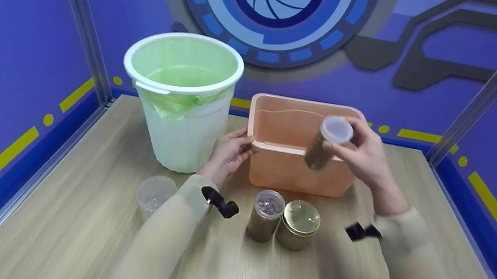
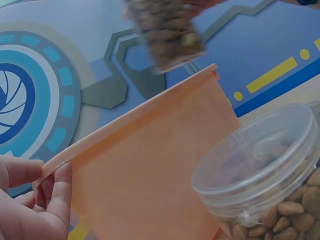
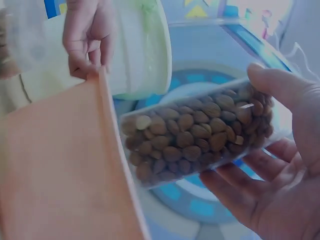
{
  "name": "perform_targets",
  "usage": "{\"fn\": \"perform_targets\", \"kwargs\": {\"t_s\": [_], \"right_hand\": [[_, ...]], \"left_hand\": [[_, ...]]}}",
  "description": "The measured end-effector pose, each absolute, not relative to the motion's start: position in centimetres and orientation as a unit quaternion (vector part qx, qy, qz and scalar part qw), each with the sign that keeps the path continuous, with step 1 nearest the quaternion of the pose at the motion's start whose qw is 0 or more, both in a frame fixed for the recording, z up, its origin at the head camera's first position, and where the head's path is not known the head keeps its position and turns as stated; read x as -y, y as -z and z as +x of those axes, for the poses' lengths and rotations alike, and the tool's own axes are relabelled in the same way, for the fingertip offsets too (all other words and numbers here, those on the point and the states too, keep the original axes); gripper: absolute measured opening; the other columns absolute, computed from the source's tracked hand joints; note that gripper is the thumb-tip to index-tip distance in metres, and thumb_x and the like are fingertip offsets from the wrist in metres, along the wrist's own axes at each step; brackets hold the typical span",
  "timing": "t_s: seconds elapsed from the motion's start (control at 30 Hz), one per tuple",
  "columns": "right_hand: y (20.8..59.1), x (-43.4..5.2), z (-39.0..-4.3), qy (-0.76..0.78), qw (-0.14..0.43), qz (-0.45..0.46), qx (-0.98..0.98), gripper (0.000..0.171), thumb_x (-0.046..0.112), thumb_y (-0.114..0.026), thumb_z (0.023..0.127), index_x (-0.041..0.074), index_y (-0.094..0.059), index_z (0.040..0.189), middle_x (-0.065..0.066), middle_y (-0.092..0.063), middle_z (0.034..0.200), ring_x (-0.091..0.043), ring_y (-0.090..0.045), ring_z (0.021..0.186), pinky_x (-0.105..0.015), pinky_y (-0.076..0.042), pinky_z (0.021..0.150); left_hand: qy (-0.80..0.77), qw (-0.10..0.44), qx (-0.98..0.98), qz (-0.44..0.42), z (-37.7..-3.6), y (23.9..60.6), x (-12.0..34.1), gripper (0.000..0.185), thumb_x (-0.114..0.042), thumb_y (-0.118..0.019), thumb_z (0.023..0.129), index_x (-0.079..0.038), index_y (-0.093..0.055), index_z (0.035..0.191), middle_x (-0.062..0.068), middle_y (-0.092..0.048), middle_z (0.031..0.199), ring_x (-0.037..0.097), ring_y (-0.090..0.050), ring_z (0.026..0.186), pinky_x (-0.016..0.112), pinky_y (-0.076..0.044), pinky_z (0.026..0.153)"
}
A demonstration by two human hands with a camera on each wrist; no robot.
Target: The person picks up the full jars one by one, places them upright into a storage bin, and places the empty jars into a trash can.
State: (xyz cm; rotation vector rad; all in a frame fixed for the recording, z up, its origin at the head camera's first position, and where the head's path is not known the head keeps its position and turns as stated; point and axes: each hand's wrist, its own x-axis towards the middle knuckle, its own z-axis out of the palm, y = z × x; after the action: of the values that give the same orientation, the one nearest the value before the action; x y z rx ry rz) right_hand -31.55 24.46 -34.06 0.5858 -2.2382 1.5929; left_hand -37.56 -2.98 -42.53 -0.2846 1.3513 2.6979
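Head view, taking the orange bin (image 1: pixel 274 163) as landmark: left of it stand a lined white bucket (image 1: pixel 180 99) and an empty cup (image 1: pixel 154 193); the left hand (image 1: pixel 229 151) pinches the bin's left rim; above the bin, the right hand (image 1: pixel 365 158) grips a tilted, capped almond jar (image 1: pixel 325 144), which might slip and knock the jars in front of the bin
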Motion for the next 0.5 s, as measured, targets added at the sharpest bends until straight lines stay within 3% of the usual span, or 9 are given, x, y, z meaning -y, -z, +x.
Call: {"fn": "perform_targets", "kwargs": {"t_s": [0.27, 0.5], "right_hand": [[33.9, -18.4, -38.1, -0.577, 0.119, 0.178, 0.788, 0.060, 0.001, -0.082, 0.083, -0.007, -0.054, 0.135, -0.020, -0.064, 0.125, -0.018, -0.062, 0.110, -0.025, -0.055, 0.096], [36.6, -15.0, -41.5, -0.469, 0.031, 0.133, 0.872, 0.066, 0.011, -0.082, 0.084, -0.007, -0.050, 0.139, -0.026, -0.061, 0.133, -0.037, -0.060, 0.119, -0.047, -0.052, 0.107]], "left_hand": [[-0.883, 0.054, -0.457, -0.091, -37.6, 42.6, 3.0, 0.050, 0.009, -0.057, 0.098, 0.004, -0.051, 0.148, 0.025, -0.058, 0.145, 0.018, -0.066, 0.087, 0.023, -0.064, 0.071], [-0.887, 0.060, -0.449, -0.087, -37.6, 42.5, 3.1, 0.054, 0.010, -0.055, 0.098, 0.004, -0.045, 0.151, 0.028, -0.050, 0.152, 0.032, -0.062, 0.116, 0.022, -0.063, 0.070]]}}
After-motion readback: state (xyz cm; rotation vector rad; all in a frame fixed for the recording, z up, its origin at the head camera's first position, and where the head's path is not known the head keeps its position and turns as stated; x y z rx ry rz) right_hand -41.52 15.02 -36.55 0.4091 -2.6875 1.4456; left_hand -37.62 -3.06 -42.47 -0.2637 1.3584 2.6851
